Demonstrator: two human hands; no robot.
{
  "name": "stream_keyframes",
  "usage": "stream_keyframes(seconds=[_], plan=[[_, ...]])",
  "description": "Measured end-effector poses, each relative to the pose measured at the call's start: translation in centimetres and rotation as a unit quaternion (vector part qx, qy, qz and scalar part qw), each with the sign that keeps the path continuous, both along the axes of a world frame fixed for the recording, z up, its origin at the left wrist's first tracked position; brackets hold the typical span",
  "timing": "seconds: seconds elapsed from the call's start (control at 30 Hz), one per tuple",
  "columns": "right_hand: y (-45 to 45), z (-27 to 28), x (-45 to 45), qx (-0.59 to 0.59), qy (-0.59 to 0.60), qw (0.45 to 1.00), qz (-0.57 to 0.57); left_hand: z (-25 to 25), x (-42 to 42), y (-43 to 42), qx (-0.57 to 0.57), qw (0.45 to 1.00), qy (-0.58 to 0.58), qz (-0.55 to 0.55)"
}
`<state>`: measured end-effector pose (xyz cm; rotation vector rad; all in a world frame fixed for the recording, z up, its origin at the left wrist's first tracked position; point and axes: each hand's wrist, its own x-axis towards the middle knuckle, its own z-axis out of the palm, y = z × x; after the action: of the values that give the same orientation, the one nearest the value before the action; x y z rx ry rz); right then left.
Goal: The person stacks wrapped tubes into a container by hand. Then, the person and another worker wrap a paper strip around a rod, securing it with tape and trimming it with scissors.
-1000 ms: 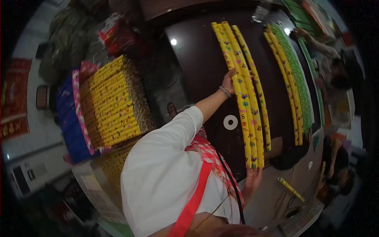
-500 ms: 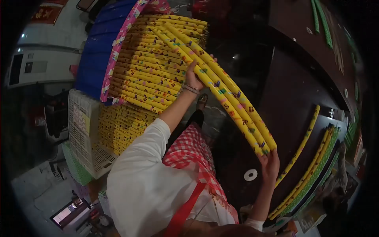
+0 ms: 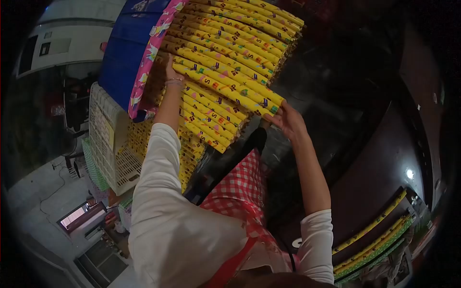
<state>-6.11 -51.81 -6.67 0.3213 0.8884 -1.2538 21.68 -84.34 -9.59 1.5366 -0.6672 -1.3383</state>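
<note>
Several yellow patterned rolls point(image 3: 225, 86) lie across the stack of similar yellow rolls point(image 3: 240, 33), their near ends sticking out to the right. My left hand point(image 3: 174, 69) is closed round their far left end, close to the pink-trimmed edge. At the opposite end, my right hand point(image 3: 288, 120) grips the roll tips, thumb and fingers on either side. The exact number of rolls held is hard to tell against the stack.
A blue bin point(image 3: 129, 53) with a pink patterned edge borders the stack at left, with a white plastic crate point(image 3: 108, 129) below it. At lower right a dark table point(image 3: 374, 187) bears a yellow roll point(image 3: 372, 225), green rolls and a white ring.
The yellow rolls have left the dark table and now rest over the stack at upper left, still in both hands. The view has swung toward the stack.
</note>
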Motion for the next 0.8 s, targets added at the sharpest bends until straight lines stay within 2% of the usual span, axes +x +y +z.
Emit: stream_keyframes(seconds=[0.03, 0.07, 0.1, 0.13, 0.2, 0.23, 0.27, 0.3, 0.37, 0.4, 0.43, 0.5, 0.57, 0.63, 0.7, 0.73, 0.8], plan=[[-0.8, -0.5, 0.6, 0.008, 0.007, 1.000, 0.000, -0.3, 1.4, -1.2, 0.075, 0.977, -0.197, -0.034], [-1.4, -0.8, 1.3, 0.013, 0.017, 1.000, -0.001, 0.6, 1.7, -1.7, 0.145, 0.910, -0.382, -0.067], [-2.0, -0.1, 1.9, 0.025, -0.010, 1.000, -0.015, 6.0, -1.8, 1.8, 0.128, 0.884, -0.442, -0.078], [-2.5, -1.2, 2.6, 0.026, -0.013, 0.999, -0.015, 5.3, -1.1, 1.2, 0.128, 0.883, -0.445, -0.078], [-3.3, -4.2, 4.5, 0.043, -0.025, 0.999, -0.011, 3.4, 0.8, 0.0, 0.017, 0.767, -0.624, -0.146], [-3.8, -3.8, 5.1, 0.027, -0.052, 0.998, -0.014, 3.6, 0.3, 0.5, 0.017, 0.766, -0.626, -0.146], [-4.4, -3.9, 5.5, 0.028, -0.054, 0.998, -0.014, 4.2, -1.2, 1.8, -0.162, 0.751, -0.603, -0.216], [-4.9, -4.1, 5.7, 0.024, -0.047, 0.998, -0.021, 4.5, -1.9, 2.6, -0.333, 0.708, -0.557, -0.279], [-5.9, -3.4, 6.2, 0.044, -0.013, 0.999, -0.013, 3.1, -1.9, 1.6, -0.295, 0.601, -0.581, -0.462], [-6.2, -3.3, 6.5, 0.047, -0.014, 0.999, -0.015, 2.3, -2.2, 1.4, -0.261, 0.577, -0.588, -0.502], [-6.3, -3.3, 6.6, 0.037, -0.018, 0.999, -0.021, 1.8, -2.4, 1.6, -0.261, 0.577, -0.585, -0.506], [-5.8, -3.6, 6.8, 0.033, -0.021, 0.999, -0.030, 0.8, -2.6, 2.6, -0.242, 0.528, -0.621, -0.527], [-5.2, -3.4, 7.2, 0.006, -0.034, 0.999, -0.029, -0.3, -2.4, 2.7, -0.250, 0.526, -0.623, -0.522], [-4.0, -2.6, 7.8, 0.034, 0.012, 0.998, -0.050, -0.7, -1.9, 2.7, -0.260, 0.523, -0.626, -0.517], [-1.9, -1.2, 7.5, 0.034, 0.185, 0.982, -0.011, -0.7, -2.2, 2.7, -0.262, 0.539, -0.619, -0.508], [-0.2, -0.3, 6.8, 0.037, 0.189, 0.981, -0.018, -0.9, -2.1, 2.5, -0.259, 0.523, -0.635, -0.506], [5.0, 1.4, 4.9, -0.014, 0.282, 0.958, 0.052, -0.3, -3.0, 3.5, -0.262, 0.513, -0.661, -0.481]])
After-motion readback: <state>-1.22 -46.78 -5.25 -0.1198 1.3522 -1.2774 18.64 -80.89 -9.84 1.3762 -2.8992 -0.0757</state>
